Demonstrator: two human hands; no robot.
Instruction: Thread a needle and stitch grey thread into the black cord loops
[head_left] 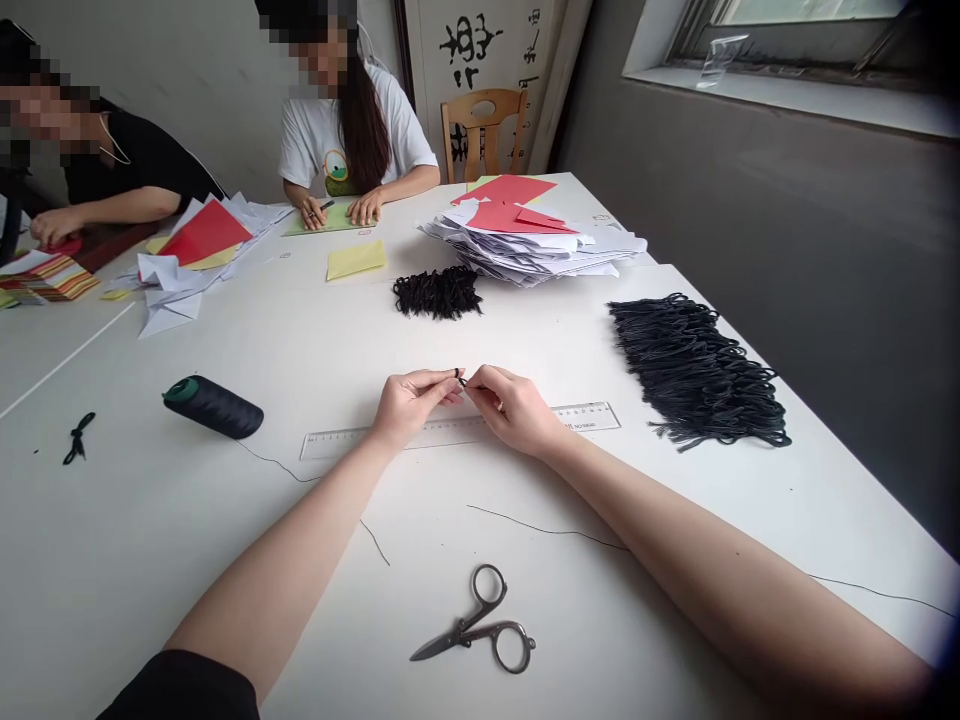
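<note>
My left hand and my right hand meet above the white table, their fingertips pinching a small black cord loop. A clear plastic ruler lies just beneath both hands. To the left stands a spool of black thread, with a fine thread trailing from it across the table. Small steel scissors lie closed near my body. A large bundle of black cord loops lies to the right, and a smaller black cord pile lies ahead.
A tall stack of white paper with red sheets stands ahead. Yellow paper and a small black knotted piece lie on the table. Two co-workers handle paper at the far side. A wooden chair stands behind them.
</note>
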